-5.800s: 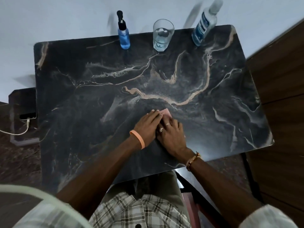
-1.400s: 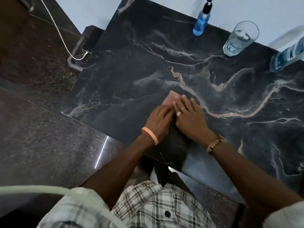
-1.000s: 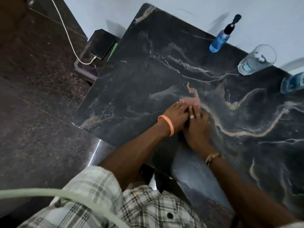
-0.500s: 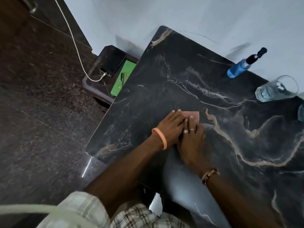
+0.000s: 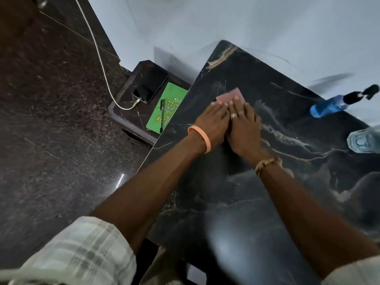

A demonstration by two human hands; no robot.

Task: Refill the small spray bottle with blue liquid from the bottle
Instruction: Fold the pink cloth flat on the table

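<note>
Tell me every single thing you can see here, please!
table: one, black marble with pale veins, under the hands
pink piece: one, flat, on the table under the fingertips
small spray bottle: one, blue with black top, table's far edge
glass: one, clear, on the table beside the spray bottle
side stand: one, dark, beside the table
phone: one, black, on the stand
cable: one, white, plugged into the phone
notebook: one, green, beside the phone
pen: one, dark, on the notebook
left hand: one, orange wristband, flat on the pink piece
right hand: one, gold bracelet, flat on it too

Open tabletop (image 5: 308,182) gives room rightward; spray bottle (image 5: 327,105) & glass (image 5: 365,140) stand along far edge.
</note>
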